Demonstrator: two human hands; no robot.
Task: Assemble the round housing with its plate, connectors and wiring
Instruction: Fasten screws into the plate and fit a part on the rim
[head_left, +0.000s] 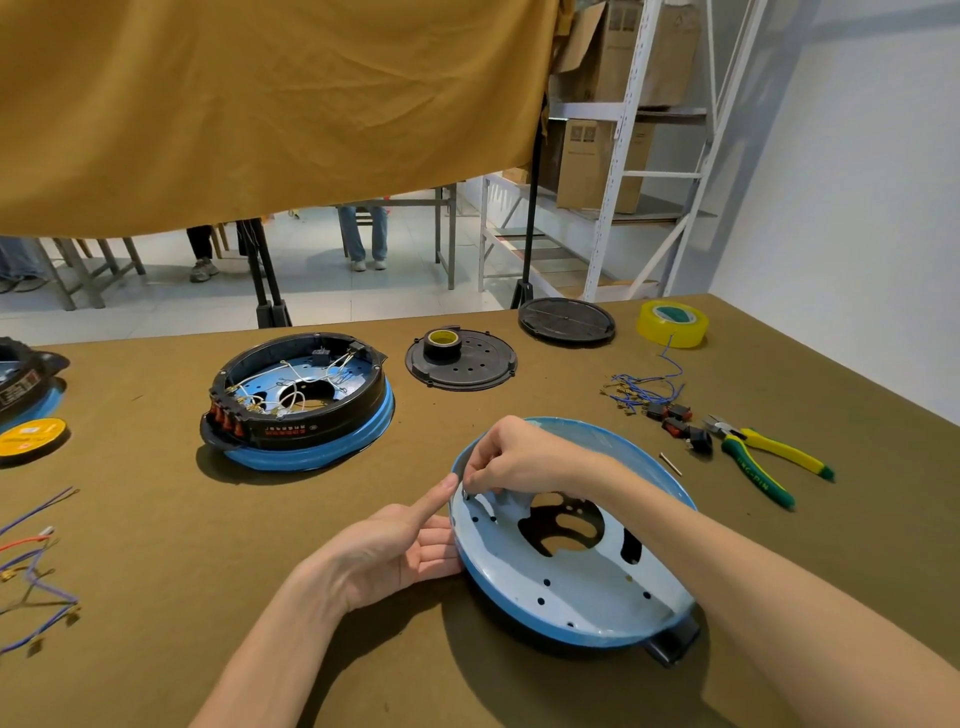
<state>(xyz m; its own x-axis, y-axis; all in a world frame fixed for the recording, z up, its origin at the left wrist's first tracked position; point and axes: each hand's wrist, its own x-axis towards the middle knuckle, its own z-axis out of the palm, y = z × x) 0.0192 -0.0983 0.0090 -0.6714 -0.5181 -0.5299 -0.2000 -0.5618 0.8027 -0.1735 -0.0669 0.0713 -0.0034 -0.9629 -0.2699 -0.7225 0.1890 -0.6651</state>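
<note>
A blue round housing (582, 582) with a pale perforated inner plate lies tilted on the table in front of me. My left hand (395, 551) supports its left rim from outside, index finger stretched up to the edge. My right hand (514, 457) reaches over the rim and pinches a small metal part against the plate's upper left. An assembled housing (301, 400) with black ring, white wiring and red switches stands at the left centre. Blue wires with brass connectors and red switches (649, 400) lie at the right.
Green-yellow pliers (763, 457) and a small pin (671, 464) lie right of the housing. Two black round plates (462, 364) (566, 320), one carrying a tape roll, and yellow tape (672, 323) sit at the back. Loose wires (36, 566) and a yellow disc (31, 439) lie at the left.
</note>
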